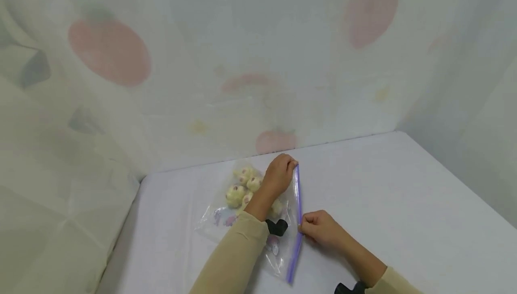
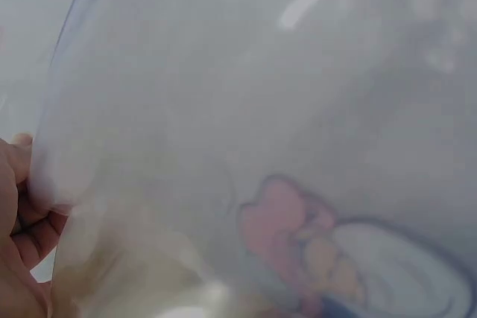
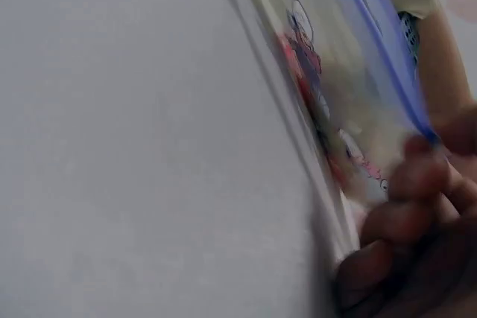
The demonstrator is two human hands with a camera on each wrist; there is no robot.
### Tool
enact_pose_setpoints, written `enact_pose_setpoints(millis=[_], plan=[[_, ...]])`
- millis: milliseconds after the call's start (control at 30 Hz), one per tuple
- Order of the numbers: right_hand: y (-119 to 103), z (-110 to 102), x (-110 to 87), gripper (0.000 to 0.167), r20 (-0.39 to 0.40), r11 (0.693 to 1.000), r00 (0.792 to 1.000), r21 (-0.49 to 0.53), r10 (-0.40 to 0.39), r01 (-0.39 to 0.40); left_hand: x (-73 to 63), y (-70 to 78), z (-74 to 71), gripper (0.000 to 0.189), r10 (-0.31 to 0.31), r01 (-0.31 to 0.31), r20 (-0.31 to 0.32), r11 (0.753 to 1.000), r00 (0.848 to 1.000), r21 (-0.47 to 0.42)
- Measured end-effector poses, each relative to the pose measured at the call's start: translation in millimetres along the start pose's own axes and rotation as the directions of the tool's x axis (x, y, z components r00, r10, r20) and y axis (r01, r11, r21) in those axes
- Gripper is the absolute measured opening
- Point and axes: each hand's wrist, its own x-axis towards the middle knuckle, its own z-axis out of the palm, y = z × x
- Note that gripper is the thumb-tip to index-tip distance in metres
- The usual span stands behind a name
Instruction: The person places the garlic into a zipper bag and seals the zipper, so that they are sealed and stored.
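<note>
A clear zip bag (image 1: pixel 282 258) with a purple zip strip (image 1: pixel 298 190) and printed cartoon figures lies on the white table. Inside it are several pale yellow round pieces (image 1: pixel 236 195) with dark marks. My left hand (image 1: pixel 280 173) reaches across the bag and pinches the far end of the strip. Lower down the same strip, my right hand (image 1: pixel 321 227) pinches it between thumb and curled fingers. The right wrist view shows the blue-purple strip (image 3: pixel 387 50) running into those fingers (image 3: pixel 414 176). In the left wrist view the clear film (image 2: pixel 164 94) fills most of the picture, with the left hand (image 2: pixel 22 221) at its edge.
The white table (image 1: pixel 383 195) extends to the right of the bag. Behind it hangs a pale curtain (image 1: pixel 194 60) with strawberry prints, and another sheet (image 1: pixel 60 186) closes the left side. Black wrist devices (image 1: pixel 277 227) sit at both sleeves.
</note>
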Motion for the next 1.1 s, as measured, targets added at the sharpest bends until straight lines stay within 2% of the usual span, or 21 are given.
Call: enact_pose_setpoints(millis=[67, 133, 267, 367, 500, 600, 667, 767, 833, 933, 1033, 1100], plan=[[-4.2, 4.1, -6.4, 0.033, 0.118, 1.0, 0.993, 0.011, 0.023, -0.024, -1.1, -2.4, -4.1, 0.022, -0.037, 0.036, -0.005, 0.999, 0.999, -0.022], [-9.4, 7.8, -12.3, 0.034, 0.221, 0.998, 0.974, 0.026, 0.045, -0.052, -2.1, -4.5, -8.4, 0.022, -0.069, 0.069, -0.012, 0.997, 0.998, -0.042], [-18.9, 14.9, -18.7, 0.033, 0.353, 0.997, 0.935, 0.044, 0.043, -0.063, -1.9, -8.8, -17.6, 0.023, -0.092, 0.09, -0.054, 0.995, 0.994, -0.034], [-24.1, 18.5, -20.1, 0.033, 0.415, 0.998, 0.909, 0.015, 0.044, -0.055, -2.2, -12.5, -23.1, 0.024, -0.109, 0.107, -0.087, 0.994, 0.99, -0.021], [-26.4, 17.4, -20.5, 0.033, 0.453, 0.999, 0.89, -0.015, 0.052, -0.05, -4.2, -16.0, -26.3, 0.026, -0.126, 0.126, -0.099, 0.992, 0.987, -0.015], [-22.9, 10.9, -19.1, 0.035, 0.469, 0.998, 0.881, -0.039, 0.063, -0.05, -7.9, -17.6, -33.2, 0.028, -0.161, 0.152, -0.133, 0.985, 0.978, -0.077], [-18.8, 4.4, -17.0, 0.037, 0.454, 0.996, 0.887, -0.059, 0.082, -0.061, -12.3, -18.4, -44.2, 0.033, -0.202, 0.181, -0.156, 0.973, 0.967, -0.14], [-12.4, -6.5, -11.7, 0.042, 0.401, 0.992, 0.908, -0.092, 0.12, -0.091, -23.1, -24.6, -68.3, 0.042, -0.268, 0.23, -0.174, 0.95, 0.948, -0.21], [-8.9, -12.7, -6.6, 0.044, 0.354, 0.988, 0.925, -0.114, 0.14, -0.106, -33.8, -32.2, -86.7, 0.046, -0.313, 0.276, -0.163, 0.937, 0.936, -0.215], [-4.7, -19.7, 2.1, 0.046, 0.29, 0.982, 0.945, -0.148, 0.154, -0.115, -55.4, -52.2, -110.6, 0.049, -0.383, 0.355, -0.151, 0.917, 0.911, -0.18], [-0.8, -25.2, 11.2, 0.045, 0.232, 0.976, 0.957, -0.171, 0.172, -0.134, -81.6, -76.0, -126.0, 0.052, -0.485, 0.47, -0.101, 0.871, 0.869, -0.143], [2.3, -29.7, 17.5, 0.042, 0.199, 0.973, 0.962, -0.171, 0.188, -0.155, -99.4, -91.7, -129.9, 0.056, -0.557, 0.55, -0.051, 0.828, 0.829, -0.109]])
